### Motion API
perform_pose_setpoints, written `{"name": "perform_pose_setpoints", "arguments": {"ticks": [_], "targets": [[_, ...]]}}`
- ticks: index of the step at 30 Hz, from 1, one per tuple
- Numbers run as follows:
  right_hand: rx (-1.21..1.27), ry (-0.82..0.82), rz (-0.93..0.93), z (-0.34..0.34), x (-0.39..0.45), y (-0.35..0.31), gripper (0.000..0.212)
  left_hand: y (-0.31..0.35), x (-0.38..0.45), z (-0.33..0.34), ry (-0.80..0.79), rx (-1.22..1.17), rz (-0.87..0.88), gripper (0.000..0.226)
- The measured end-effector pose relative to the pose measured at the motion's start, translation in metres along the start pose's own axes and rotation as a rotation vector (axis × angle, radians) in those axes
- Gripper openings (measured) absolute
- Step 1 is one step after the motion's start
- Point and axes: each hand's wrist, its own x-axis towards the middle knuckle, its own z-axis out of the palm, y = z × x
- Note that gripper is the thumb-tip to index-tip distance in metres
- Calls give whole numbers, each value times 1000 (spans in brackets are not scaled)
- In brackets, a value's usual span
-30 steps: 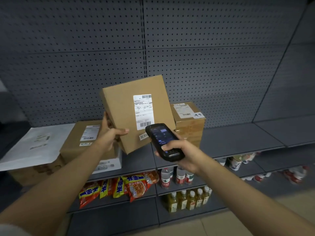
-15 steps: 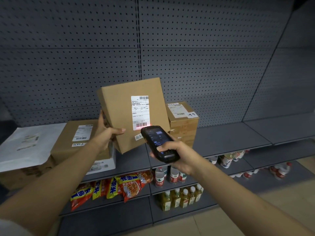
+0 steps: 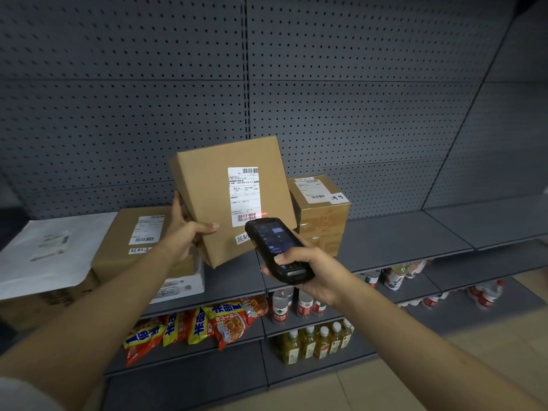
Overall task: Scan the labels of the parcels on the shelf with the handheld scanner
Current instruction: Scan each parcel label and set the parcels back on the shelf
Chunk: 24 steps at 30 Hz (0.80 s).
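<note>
The left hand (image 3: 185, 232) grips the flat cardboard parcel (image 3: 207, 185) by its left edge, thumb across the front face and fingers behind, and holds it tilted up off the shelf (image 3: 394, 241) so that its white shipping label (image 3: 243, 195) faces the person instead of lying flat. The right hand (image 3: 314, 271) is wrapped around the handheld scanner (image 3: 274, 250), thumb on the keypad below the lit screen, with the scanner's nose aimed at the label's lower barcode, where a red glow shows at the label's edge. Held this close and roughly square to the label, the beam probably reads cleanly. A second, squarer box (image 3: 321, 216) stands just behind the raised parcel on the right, label upward; another labelled box (image 3: 133, 241) and a white mailer bag (image 3: 50, 247) lie to the left, apparently awaiting their turn. Snack packets (image 3: 219, 318) and bottles (image 3: 314, 341) fill the lower shelves.
</note>
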Motion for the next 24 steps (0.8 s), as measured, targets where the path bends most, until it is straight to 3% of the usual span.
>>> {"name": "perform_pose_setpoints", "arguments": {"ticks": [17,24], "targets": [[10,-4,-3,8,14,13,63,-10,10,-15,-31,-3,-44,119],[3,82,-28,3,38,24,65,-22,32,-27,5,-30,-128,120]]}}
